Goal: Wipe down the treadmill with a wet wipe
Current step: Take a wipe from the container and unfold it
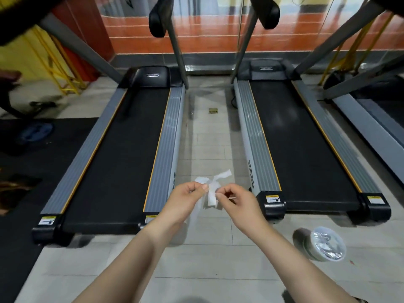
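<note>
Seen from the head camera: left hand [187, 199] and right hand [237, 202] both pinching a crumpled white wet wipe [211, 189], held over the tiled floor [207, 259] between two treadmills, left treadmill [118, 149] and right treadmill [301, 138]. Near right on the floor, a round wipes tub [325, 243].

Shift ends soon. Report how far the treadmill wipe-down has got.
Done: a wet wipe is out of the round tub on the floor. In hand: the left hand and right hand pinch the wipe, apparently unfolding it. Left: the wiping; the wipe is held above the floor between the left treadmill and right treadmill, touching neither.
</note>
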### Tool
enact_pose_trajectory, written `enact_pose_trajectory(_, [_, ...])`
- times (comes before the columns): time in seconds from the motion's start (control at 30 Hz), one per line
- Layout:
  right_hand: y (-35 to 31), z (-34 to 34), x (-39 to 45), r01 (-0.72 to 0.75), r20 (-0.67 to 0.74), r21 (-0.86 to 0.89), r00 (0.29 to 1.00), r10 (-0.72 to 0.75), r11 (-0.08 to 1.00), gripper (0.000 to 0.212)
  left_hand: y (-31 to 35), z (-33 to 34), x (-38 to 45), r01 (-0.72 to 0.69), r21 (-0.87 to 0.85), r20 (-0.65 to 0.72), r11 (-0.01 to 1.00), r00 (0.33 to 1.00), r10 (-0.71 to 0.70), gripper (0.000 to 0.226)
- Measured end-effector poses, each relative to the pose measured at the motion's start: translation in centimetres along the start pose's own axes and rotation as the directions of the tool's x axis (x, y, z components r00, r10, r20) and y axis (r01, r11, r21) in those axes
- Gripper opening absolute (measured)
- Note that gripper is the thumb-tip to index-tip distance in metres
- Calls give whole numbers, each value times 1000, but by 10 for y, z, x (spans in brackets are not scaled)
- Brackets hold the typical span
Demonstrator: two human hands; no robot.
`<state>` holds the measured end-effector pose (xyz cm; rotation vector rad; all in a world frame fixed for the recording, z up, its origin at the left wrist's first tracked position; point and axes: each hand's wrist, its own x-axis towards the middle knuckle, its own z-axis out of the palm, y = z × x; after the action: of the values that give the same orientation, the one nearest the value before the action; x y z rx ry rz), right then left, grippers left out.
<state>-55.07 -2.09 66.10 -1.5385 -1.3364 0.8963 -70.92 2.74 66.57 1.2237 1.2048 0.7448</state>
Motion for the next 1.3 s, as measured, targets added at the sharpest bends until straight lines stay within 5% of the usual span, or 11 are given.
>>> enact_pose_trajectory(0.4, [-41,-71,172,71,58,243,995,-87,968,18,108,1,137,-136,66,-99,989,985,142,27])
enact_pose_trajectory(0.67, [-69,-154,340,-99,-33,576,989,144,812,20,181,-2,263,-210,-40,-76,977,976,206,29])
enact_pose_trajectory(0.87, [-77,-174,451,-110,2,254,994,113,961,14,201,3,364,-125,-232,-22,965,992,123,20])
enact_pose_trajectory(0.97, [-82,-180,502,-73,151,141,987,51,987,18,213,-1,420,-148,-231,-49,962,989,141,25])
enact_pose_trajectory(1.1, [-106,-187,569,-10,567,78,823,-36,997,29,248,-12,502,-215,-186,-5,959,976,218,41])
enact_pose_trajectory(1.17, [-123,-183,606,75,668,134,729,-146,988,37,270,-16,545,-222,-203,30,954,972,233,45])
enact_pose_trajectory(1.3, [-141,-160,698,364,454,-11,831,-320,931,38,314,-27,628,-145,-384,191,912,954,232,41])
